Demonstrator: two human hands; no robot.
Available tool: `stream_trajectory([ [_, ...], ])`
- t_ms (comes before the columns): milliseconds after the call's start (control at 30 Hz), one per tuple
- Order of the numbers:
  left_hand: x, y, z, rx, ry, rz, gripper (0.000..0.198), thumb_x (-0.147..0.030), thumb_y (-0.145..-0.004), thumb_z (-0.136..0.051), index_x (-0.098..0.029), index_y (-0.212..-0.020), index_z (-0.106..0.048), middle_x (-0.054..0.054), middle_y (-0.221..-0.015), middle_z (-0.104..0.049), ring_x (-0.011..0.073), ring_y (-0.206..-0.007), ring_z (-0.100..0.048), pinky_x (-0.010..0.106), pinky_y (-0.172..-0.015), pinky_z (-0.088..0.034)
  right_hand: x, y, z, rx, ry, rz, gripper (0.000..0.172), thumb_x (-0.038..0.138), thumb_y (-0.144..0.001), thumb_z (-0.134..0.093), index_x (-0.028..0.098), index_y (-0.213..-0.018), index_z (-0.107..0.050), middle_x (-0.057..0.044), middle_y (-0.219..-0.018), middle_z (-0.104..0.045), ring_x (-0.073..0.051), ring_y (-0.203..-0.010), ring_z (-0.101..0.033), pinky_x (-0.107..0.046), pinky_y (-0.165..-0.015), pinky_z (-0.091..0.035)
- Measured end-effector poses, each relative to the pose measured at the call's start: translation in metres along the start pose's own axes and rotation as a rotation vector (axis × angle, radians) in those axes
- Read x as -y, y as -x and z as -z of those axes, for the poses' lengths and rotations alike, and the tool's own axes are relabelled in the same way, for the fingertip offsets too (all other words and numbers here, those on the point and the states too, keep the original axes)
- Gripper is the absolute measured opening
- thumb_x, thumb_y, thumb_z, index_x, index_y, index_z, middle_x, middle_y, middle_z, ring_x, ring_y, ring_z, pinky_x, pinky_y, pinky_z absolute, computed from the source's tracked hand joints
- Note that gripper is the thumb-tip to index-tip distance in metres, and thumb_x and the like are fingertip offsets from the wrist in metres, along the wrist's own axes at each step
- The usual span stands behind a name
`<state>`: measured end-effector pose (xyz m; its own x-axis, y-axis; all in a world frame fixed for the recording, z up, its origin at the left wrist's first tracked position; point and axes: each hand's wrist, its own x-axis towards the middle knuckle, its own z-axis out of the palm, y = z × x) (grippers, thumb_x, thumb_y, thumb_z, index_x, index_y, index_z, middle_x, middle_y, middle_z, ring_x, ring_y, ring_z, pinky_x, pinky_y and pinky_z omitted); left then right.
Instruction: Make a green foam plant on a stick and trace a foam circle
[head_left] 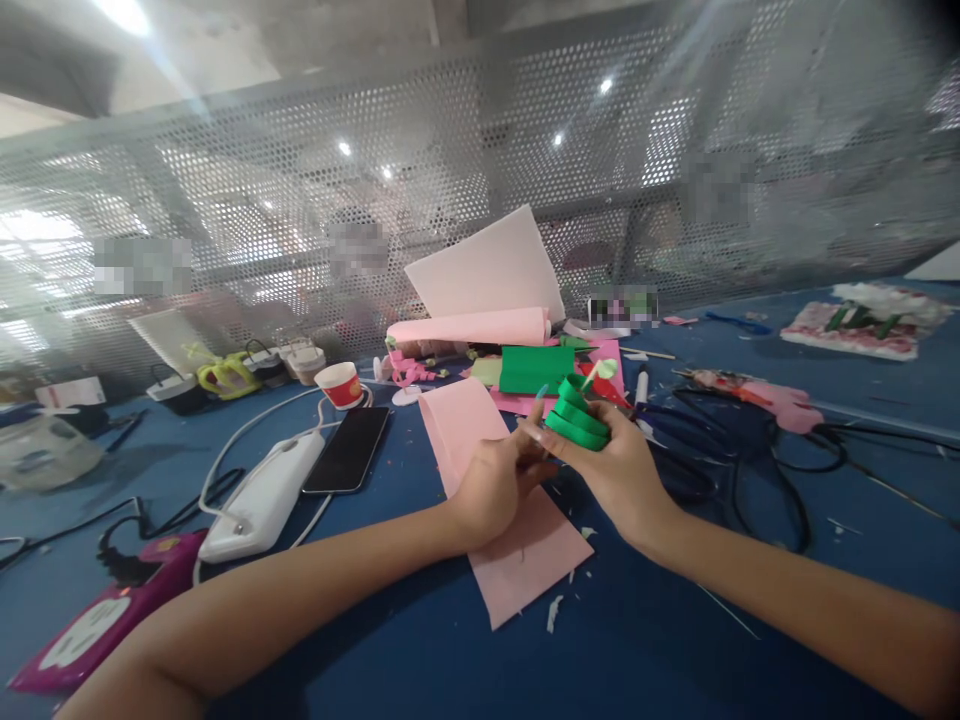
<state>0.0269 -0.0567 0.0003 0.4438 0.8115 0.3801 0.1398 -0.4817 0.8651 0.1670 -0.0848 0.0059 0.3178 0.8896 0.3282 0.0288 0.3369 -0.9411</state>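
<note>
A green strip wound into a stepped coil stands in my right hand, whose fingers and thumb wrap round its lower part. From its top sticks out a pale stick with a light green tip. My left hand is closed at the coil's left side, its fingertips pressed against the green strip; part of those fingers is hidden. Beneath my hands lies a long pale pink sheet, folded over at its far end. Just beyond the coil is a flat green sheet.
A black phone, a white power strip and a red-and-white paper cup stand left. At right lie a pink glue gun and black cables. A pink roll lies behind, before a perforated metal screen.
</note>
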Motion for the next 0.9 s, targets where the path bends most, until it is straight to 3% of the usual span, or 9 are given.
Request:
stream_trajectory([
  [133, 0.008, -0.001, 0.002, 0.062, -0.162, -0.026, 0.072, -0.022, -0.077, -0.067, -0.022, -0.143, -0.037, 0.004, -0.081, -0.073, 0.0204, -0.070, -0.067, 0.035, -0.073, -0.055, -0.001, -0.003, -0.002, 0.012, -0.036, 0.005, 0.036, 0.042, -0.060, -0.080, 0.018, -0.081, -0.065, -0.003, -0.076, -0.068, -0.020, -0.069, -0.062, -0.034, -0.066, -0.050],
  [300, 0.010, -0.004, 0.003, 0.028, 0.057, 0.055, 0.091, -0.020, -0.072, -0.070, -0.023, -0.148, -0.021, 0.002, -0.079, -0.072, 0.0185, -0.071, -0.068, 0.032, -0.068, -0.056, -0.002, -0.001, -0.005, 0.209, -0.387, -0.176, 0.032, 0.035, -0.062, -0.081, 0.023, -0.088, -0.068, -0.002, -0.088, -0.071, -0.021, -0.082, -0.065, -0.034, -0.071, -0.051],
  [400, 0.008, -0.006, 0.004, 0.009, 0.233, 0.172, 0.104, -0.021, -0.065, -0.077, -0.021, -0.149, -0.015, 0.000, -0.072, -0.069, 0.0178, -0.065, -0.067, 0.030, -0.064, -0.056, -0.003, -0.004, -0.005, 0.301, -0.523, -0.311, 0.030, 0.028, -0.058, -0.083, 0.023, -0.084, -0.068, 0.001, -0.083, -0.070, -0.017, -0.073, -0.065, -0.032, -0.066, -0.050],
  [567, 0.009, -0.012, 0.007, -0.057, 0.384, 0.278, 0.112, -0.020, -0.058, -0.083, -0.018, -0.148, -0.017, -0.001, -0.066, -0.067, 0.0166, -0.059, -0.066, 0.030, -0.061, -0.055, -0.006, -0.017, -0.006, 0.446, -0.556, -0.394, 0.030, 0.021, -0.058, -0.078, 0.022, -0.086, -0.069, 0.001, -0.073, -0.069, -0.015, -0.058, -0.058, -0.033, -0.060, -0.046],
  [767, 0.014, -0.017, 0.011, -0.186, 0.514, 0.312, 0.102, -0.020, -0.056, -0.084, -0.016, -0.142, -0.028, -0.003, -0.060, -0.065, 0.0141, -0.053, -0.063, 0.027, -0.057, -0.053, -0.001, -0.031, -0.016, 0.625, -0.551, -0.375, 0.030, 0.029, -0.058, -0.078, 0.022, -0.086, -0.068, -0.001, -0.081, -0.071, -0.019, -0.071, -0.062, -0.032, -0.063, -0.044],
  [833, 0.014, -0.017, 0.012, -0.231, 0.540, 0.319, 0.103, -0.020, -0.055, -0.085, -0.015, -0.141, -0.029, -0.004, -0.060, -0.064, 0.0139, -0.053, -0.063, 0.027, -0.057, -0.054, 0.001, -0.032, -0.020, 0.621, -0.560, -0.378, 0.034, 0.038, -0.058, -0.080, 0.022, -0.085, -0.067, -0.001, -0.078, -0.070, -0.018, -0.067, -0.062, -0.031, -0.060, -0.045],
  [900, 0.014, -0.017, 0.013, -0.231, 0.534, 0.307, 0.101, -0.022, -0.052, -0.086, -0.014, -0.138, -0.033, -0.004, -0.058, -0.063, 0.0143, -0.053, -0.063, 0.027, -0.057, -0.053, 0.000, -0.031, -0.026, 0.531, -0.551, -0.387, 0.040, 0.044, -0.055, -0.083, 0.021, -0.083, -0.065, 0.001, -0.068, -0.066, -0.016, -0.058, -0.059, -0.029, -0.053, -0.044],
])
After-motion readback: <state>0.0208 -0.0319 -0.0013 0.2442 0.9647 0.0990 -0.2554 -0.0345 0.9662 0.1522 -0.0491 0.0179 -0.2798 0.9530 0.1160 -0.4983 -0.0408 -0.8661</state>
